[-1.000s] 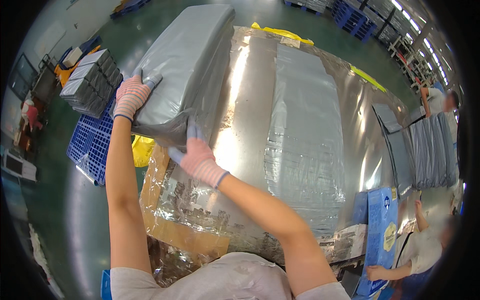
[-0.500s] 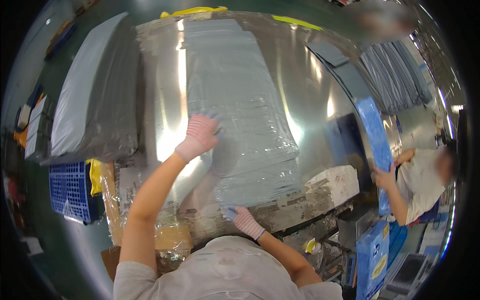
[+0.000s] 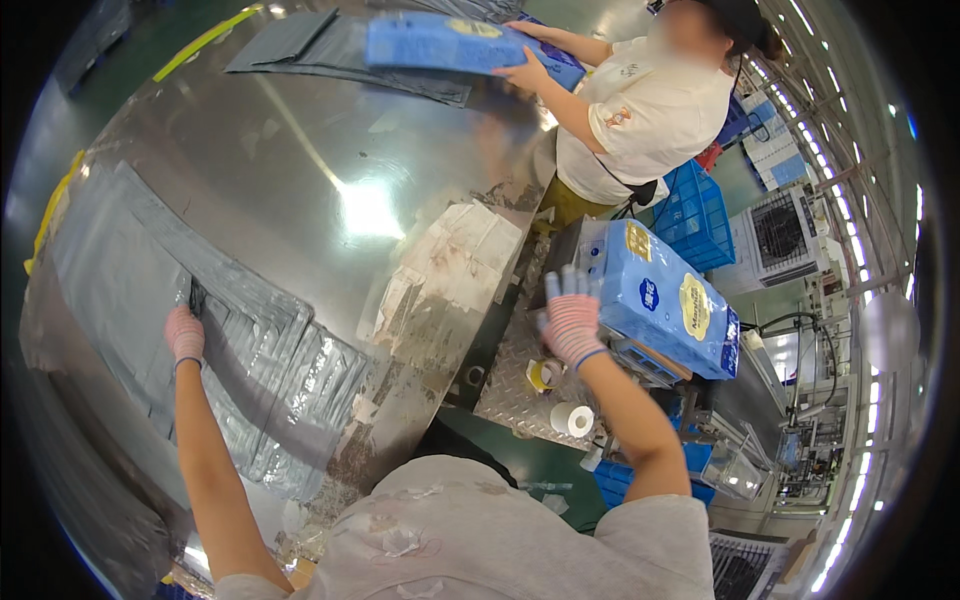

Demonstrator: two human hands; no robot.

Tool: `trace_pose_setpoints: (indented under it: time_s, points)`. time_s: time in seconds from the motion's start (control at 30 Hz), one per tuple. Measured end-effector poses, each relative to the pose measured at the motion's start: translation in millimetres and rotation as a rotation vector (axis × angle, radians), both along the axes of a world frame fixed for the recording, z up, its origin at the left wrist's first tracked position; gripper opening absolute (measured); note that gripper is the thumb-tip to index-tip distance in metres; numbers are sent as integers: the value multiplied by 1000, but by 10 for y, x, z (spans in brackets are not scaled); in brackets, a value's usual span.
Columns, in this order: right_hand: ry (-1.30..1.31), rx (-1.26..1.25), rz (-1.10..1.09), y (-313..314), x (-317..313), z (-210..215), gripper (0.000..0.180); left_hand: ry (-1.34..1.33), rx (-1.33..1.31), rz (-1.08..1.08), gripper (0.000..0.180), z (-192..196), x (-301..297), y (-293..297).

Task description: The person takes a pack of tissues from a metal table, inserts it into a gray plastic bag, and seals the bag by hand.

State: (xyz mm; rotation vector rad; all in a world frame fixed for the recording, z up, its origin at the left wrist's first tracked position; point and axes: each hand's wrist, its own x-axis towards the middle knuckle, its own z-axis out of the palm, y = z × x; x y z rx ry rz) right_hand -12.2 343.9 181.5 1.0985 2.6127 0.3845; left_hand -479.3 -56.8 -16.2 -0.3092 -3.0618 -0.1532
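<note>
Grey plastic bags [image 3: 270, 375] lie in a flat stack on the metal table at the left. My left hand [image 3: 185, 335], in a pink-and-white striped glove, is closed on the edge of the top bag, which is slightly lifted in a dark fold at the fingertips. Gloved the same way, my right hand [image 3: 572, 318] is held out to the right with its fingers stretched and apart. It is beside the near end of a blue plastic-wrapped package [image 3: 668, 300]; whether it touches the package I cannot tell. Nothing shows in its palm.
Across the metal table [image 3: 290, 190] a co-worker [image 3: 640, 110] holds another blue package [image 3: 440, 42] over more grey bags [image 3: 300, 45]. Worn white paper [image 3: 450, 270] covers the table's right edge. A white roll [image 3: 573, 419] and a tape roll [image 3: 545, 375] sit on a metal plate. Behind stands a blue crate [image 3: 695, 215].
My view has swung to the right. My right hand has left the stack's near edge and reached out to the blue package. My left hand now grips a bag's edge.
</note>
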Motion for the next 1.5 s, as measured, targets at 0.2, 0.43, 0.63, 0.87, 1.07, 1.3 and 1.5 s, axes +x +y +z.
trace_pose_setpoints:
  time_s: [0.2, 0.43, 0.63, 0.87, 1.07, 1.3, 1.5]
  points:
    - [-603, 29, 73, 1085, 330, -440, 31, 87, 107, -194, 13, 90, 511, 296]
    - [-454, -155, 338, 1543, 51, -360, 18, 57, -17, -146, 56, 265, 1483, 634]
    - [-469, -337, 467, 980, -616, -172, 27, -24, 198, 30, 58, 300, 2495, 247]
    - [-158, -749, 1124, -585, -2209, 219, 22, -151, 465, 109, 59, 518, 3217, 626]
    - [283, -1061, 1256, -2226, -3481, 603, 23, -47, 725, 266, 59, 1055, 3421, 603]
    - [312, -731, 680, -1004, -3664, -522, 60, 68, 897, 553, 43, 815, 4029, 142]
    - [303, -665, 727, -164, -2863, -1033, 64, -364, 1132, 417, 38, 881, 3957, 407]
